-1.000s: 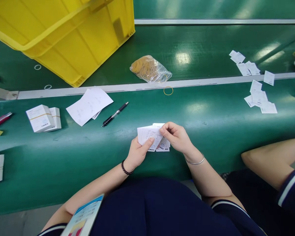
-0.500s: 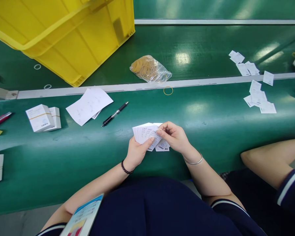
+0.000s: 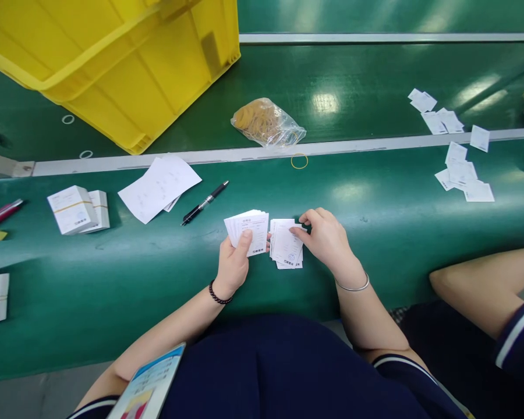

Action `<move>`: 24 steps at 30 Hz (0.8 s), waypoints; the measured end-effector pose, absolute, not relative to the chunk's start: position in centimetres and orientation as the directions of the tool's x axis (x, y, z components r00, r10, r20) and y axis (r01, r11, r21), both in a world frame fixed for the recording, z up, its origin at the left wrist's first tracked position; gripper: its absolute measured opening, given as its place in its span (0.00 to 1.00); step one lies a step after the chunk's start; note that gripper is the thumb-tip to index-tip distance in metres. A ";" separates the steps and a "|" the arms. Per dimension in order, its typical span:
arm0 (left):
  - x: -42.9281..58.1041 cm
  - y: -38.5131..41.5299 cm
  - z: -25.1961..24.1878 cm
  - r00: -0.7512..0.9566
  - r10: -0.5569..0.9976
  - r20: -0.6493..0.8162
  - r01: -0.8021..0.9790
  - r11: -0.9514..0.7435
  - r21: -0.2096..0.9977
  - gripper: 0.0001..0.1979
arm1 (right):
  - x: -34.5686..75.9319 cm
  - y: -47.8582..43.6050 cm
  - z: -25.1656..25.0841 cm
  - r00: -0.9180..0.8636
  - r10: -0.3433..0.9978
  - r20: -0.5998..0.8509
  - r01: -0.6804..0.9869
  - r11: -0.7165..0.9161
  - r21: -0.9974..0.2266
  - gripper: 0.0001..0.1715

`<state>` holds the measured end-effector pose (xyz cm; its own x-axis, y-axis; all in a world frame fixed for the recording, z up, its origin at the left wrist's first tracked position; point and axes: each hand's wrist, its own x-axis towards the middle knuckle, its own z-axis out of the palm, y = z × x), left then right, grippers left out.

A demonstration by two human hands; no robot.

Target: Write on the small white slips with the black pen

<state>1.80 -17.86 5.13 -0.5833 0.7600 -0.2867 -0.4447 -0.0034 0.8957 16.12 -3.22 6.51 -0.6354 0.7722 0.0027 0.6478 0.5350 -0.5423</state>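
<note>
Presently, we hold a fan of printed white cards in our left hand, thumb pressed on the front card, fingertips just showing past its right edge. Just beside it, on the green bench, we note a small pile of similar cards, edges uneven. Our right hand is at the pile's upper right corner, thumb touching it, fingers curled; we cannot tell whether a card is pinched. Farther left we record a black pen lying aslant, loose white sheets and a banded card stack. Beyond our hands: a clear bag of rubber bands, one loose yellow band near it, and a yellow crate. Scattered cards lie well apart, at right.
</note>
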 end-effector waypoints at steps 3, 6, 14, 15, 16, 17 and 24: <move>2.4 -18.2 4.5 -0.490 0.814 -0.312 -0.465 0.059 0.883 0.25 | 15.7 -4.1 7.1 -0.662 0.750 -0.008 0.485 0.419 -0.768 0.15; 2.8 -18.7 3.9 -0.432 0.841 -0.325 -0.452 0.110 0.885 0.25 | 15.2 -5.1 7.4 -0.700 0.705 -0.109 0.307 0.159 -0.938 0.21; 3.4 -18.6 3.8 -0.392 0.843 -0.369 -0.513 0.132 0.848 0.23 | 14.8 -5.6 7.0 -0.742 0.656 -0.139 0.244 0.070 -0.967 0.24; 3.4 -18.5 3.9 -0.393 0.840 -0.373 -0.527 0.126 0.841 0.23 | 14.8 -5.6 7.0 -0.746 0.651 -0.138 0.238 0.068 -0.969 0.24; 3.4 -18.5 4.0 -0.393 0.838 -0.378 -0.537 0.124 0.835 0.22 | 14.8 -5.5 7.0 -0.749 0.647 -0.144 0.237 0.058 -0.970 0.24; 3.4 -18.5 4.0 -0.390 0.838 -0.382 -0.542 0.126 0.831 0.22 | 14.8 -5.5 7.0 -0.749 0.645 -0.155 0.238 0.043 -0.970 0.24; 3.4 -18.4 4.2 -0.423 0.810 -0.406 -0.546 0.130 0.828 0.23 | 14.9 -5.5 6.5 -0.738 0.655 -0.162 0.246 0.038 -0.969 0.18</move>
